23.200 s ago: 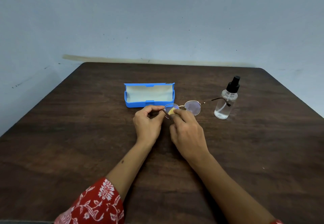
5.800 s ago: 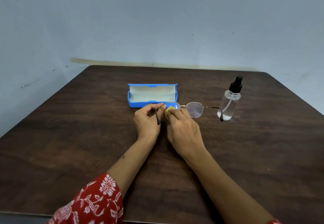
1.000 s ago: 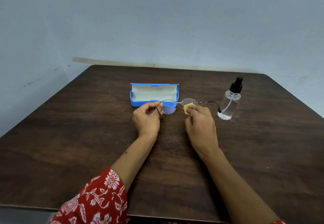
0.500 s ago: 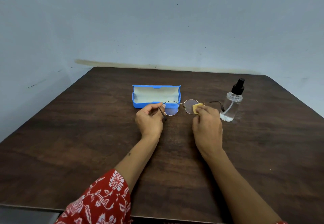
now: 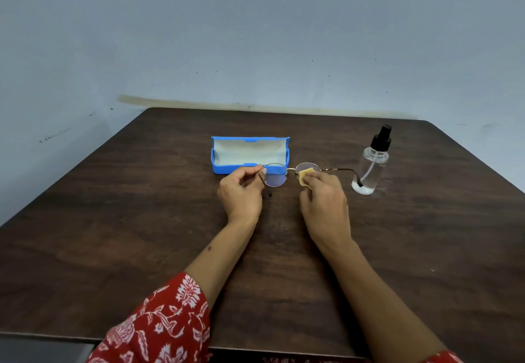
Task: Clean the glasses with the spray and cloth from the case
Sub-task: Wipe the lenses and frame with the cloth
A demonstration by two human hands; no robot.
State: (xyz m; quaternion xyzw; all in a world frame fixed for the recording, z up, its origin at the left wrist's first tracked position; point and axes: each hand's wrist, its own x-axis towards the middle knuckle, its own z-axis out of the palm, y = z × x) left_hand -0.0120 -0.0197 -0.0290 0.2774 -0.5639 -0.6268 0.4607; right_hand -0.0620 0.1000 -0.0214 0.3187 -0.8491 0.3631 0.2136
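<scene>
Head view, only one I've got. Dark wood table (image 5: 113, 235), pale blue wall (image 5: 255, 36) behind. I see the left hand (image 5: 241, 195) pinching the glasses (image 5: 287, 172) at the left hinge, thumb and forefinger closed on the frame, left temple arm folded down past the knuckles. Glasses are held just above the table, mid-scene, lenses facing me. Right hand (image 5: 324, 200) is grasping a small yellow cloth (image 5: 306, 176) and pressing it onto the right lens; fingers curled over it, cloth partly hidden under the fingertips. Right temple arm sticks out to the right, its dark tip in front of the spray bottle (image 5: 369, 169); can't tell if they touch. Bottle stands upright on the right, clear, black pump top, a little liquid at the bottom. Blue case (image 5: 250, 168) lies open just beyond the glasses, pale lining showing, nothing visible inside. Red floral sleeve (image 5: 159, 325) near left, bottom edge.
</scene>
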